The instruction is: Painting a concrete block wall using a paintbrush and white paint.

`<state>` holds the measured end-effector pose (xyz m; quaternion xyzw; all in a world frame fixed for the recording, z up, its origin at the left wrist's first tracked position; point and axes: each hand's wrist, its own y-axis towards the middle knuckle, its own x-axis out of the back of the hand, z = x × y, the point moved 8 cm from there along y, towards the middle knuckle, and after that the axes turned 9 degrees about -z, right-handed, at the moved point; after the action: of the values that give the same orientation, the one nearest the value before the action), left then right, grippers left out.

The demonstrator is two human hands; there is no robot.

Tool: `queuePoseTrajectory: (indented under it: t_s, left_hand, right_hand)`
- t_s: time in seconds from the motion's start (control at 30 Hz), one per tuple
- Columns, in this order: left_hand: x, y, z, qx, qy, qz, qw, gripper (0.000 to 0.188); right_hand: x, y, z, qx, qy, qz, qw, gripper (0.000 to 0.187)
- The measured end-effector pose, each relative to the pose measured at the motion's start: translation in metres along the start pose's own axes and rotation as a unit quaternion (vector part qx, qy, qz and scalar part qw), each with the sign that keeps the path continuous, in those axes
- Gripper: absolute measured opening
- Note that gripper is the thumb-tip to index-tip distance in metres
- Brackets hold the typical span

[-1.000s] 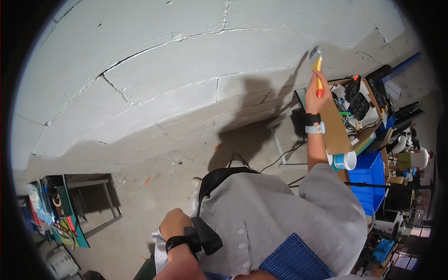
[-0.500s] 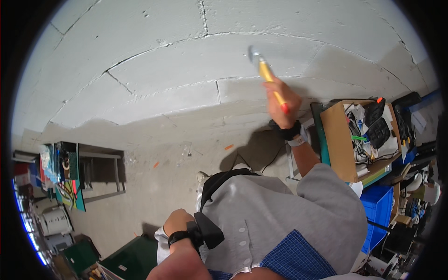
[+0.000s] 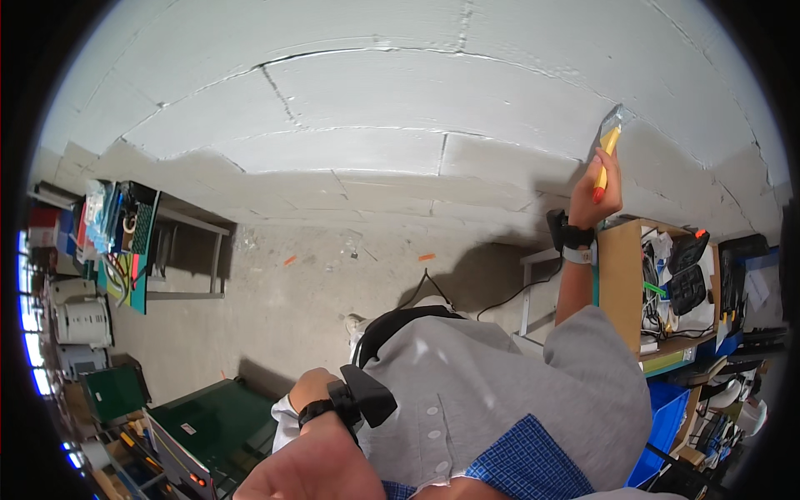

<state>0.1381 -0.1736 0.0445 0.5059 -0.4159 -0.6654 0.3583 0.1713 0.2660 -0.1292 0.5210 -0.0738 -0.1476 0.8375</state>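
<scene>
The right hand (image 3: 600, 190) grasped a paintbrush (image 3: 611, 142) at the wall (image 3: 367, 90); the left hand (image 3: 314, 387), farther from it, couldn't be judged.

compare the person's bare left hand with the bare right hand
The bare right hand grips a yellow-handled, red-ended paintbrush; the bare left hand shows no tool. The right hand is raised at the pale grey block wall; the left hand is lower, near the grey shirt. Both wrists wear black bands.
</scene>
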Motion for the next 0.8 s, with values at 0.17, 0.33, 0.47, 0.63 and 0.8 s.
queuePoseTrajectory:
  t_s: [0.17,0.33,0.47,0.63,0.8]
  left_hand:
    - [0.076,0.001,0.015,0.06,-0.023,0.057,0.996,0.018]
    - [0.154,-0.029,0.07,0.21,-0.007,0.227,0.951,0.017]
    - [0.224,-0.087,0.107,0.327,0.035,0.387,0.862,0.005]
    - [0.339,-0.204,0.109,0.441,0.057,0.542,0.714,0.031]
    - [0.389,-0.238,0.042,0.313,-0.057,0.709,0.629,0.061]
  right_hand:
    - [-0.043,-0.033,0.072,0.003,0.056,0.023,0.998,0.016]
    - [-0.1,-0.091,0.164,0.032,0.127,0.073,0.989,0.016]
    - [-0.153,-0.132,0.243,0.012,0.176,0.158,0.972,0.017]
    - [-0.201,-0.156,0.323,0.0,0.259,0.231,0.938,0.017]
    - [-0.198,-0.135,0.308,-0.085,0.224,0.215,0.947,0.013]
